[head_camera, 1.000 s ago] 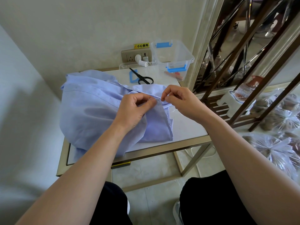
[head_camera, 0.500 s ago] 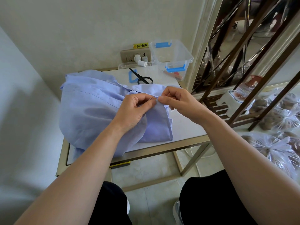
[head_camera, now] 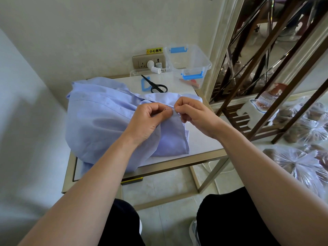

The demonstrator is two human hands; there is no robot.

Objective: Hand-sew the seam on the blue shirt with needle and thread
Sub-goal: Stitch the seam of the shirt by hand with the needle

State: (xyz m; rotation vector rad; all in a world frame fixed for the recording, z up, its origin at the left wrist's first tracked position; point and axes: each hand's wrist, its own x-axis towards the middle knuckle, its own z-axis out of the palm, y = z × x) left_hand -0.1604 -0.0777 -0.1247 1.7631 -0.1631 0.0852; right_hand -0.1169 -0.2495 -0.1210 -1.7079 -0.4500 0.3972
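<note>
blue shirt (head_camera: 106, 121) on table (head_camera: 204, 144), left hand (head_camera: 147, 119) grip pinching its seam, right hand (head_camera: 191, 112) grip pinching alongside

A: We rate the scene bright, with even, diffuse light. Where do we place the source?

B: At the right. The blue shirt (head_camera: 99, 121) darkens toward its left folds, and a broad soft shadow lies on the left wall (head_camera: 26, 112).

A: Do we log any glare?

B: Yes, there are highlights on the plastic bags (head_camera: 301, 162) at the right and reflections in the glass panel (head_camera: 248, 50).

A: What about sharpness and distortion?

B: The centre is sharp, though the needle (head_camera: 174, 108) shows only as a faint glint. Wide-angle distortion tilts the door frame (head_camera: 221, 41) and swells the near forearms (head_camera: 88, 183).
</note>
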